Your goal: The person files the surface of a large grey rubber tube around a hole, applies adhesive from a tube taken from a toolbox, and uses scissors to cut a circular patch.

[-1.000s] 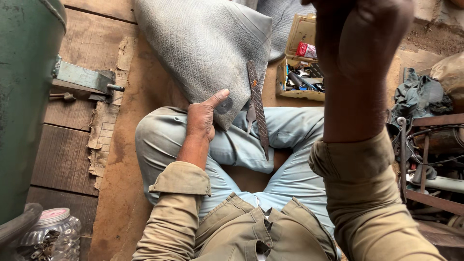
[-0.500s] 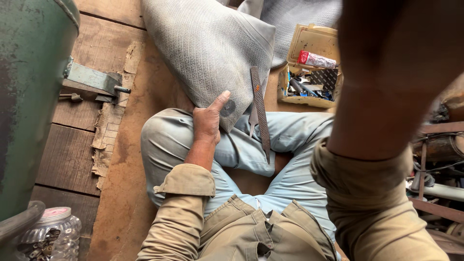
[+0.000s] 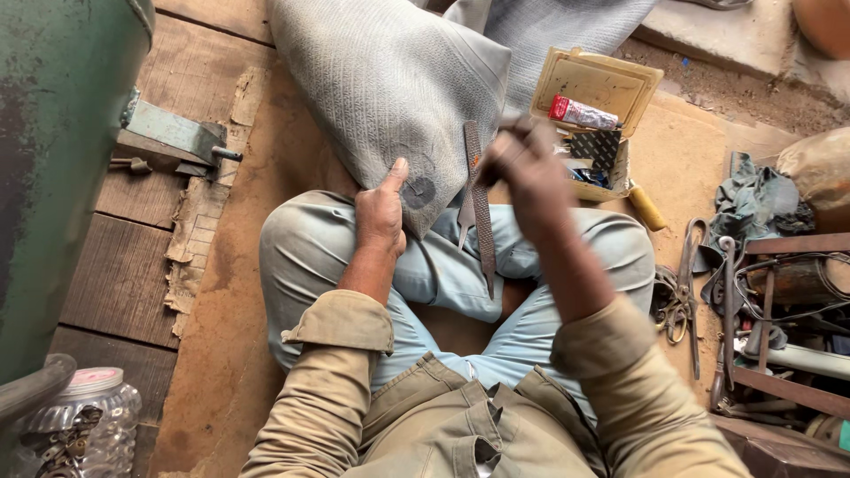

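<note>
I sit cross-legged on a wooden floor with a grey rubber tube (image 3: 390, 88) draped over my left knee. My left hand (image 3: 381, 217) holds its lower edge down, thumb stretched toward a dark round patch (image 3: 418, 191) on the rubber. A long metal file (image 3: 481, 221) lies across my lap beside the tube. My right hand (image 3: 522, 168) hovers blurred just right of the file's upper end, fingers bunched together. Whether they pinch anything is unclear.
An open tan box (image 3: 602, 88) with a red tube (image 3: 580, 112) and small tools stands beyond my right knee. Shears (image 3: 686, 292), rags (image 3: 753, 199) and metal parts crowd the right. A green drum (image 3: 53, 159) and a glass jar (image 3: 84, 420) stand at the left.
My right hand has dropped from close in front of the camera down to the file and the tube. My left hand stays on the rubber.
</note>
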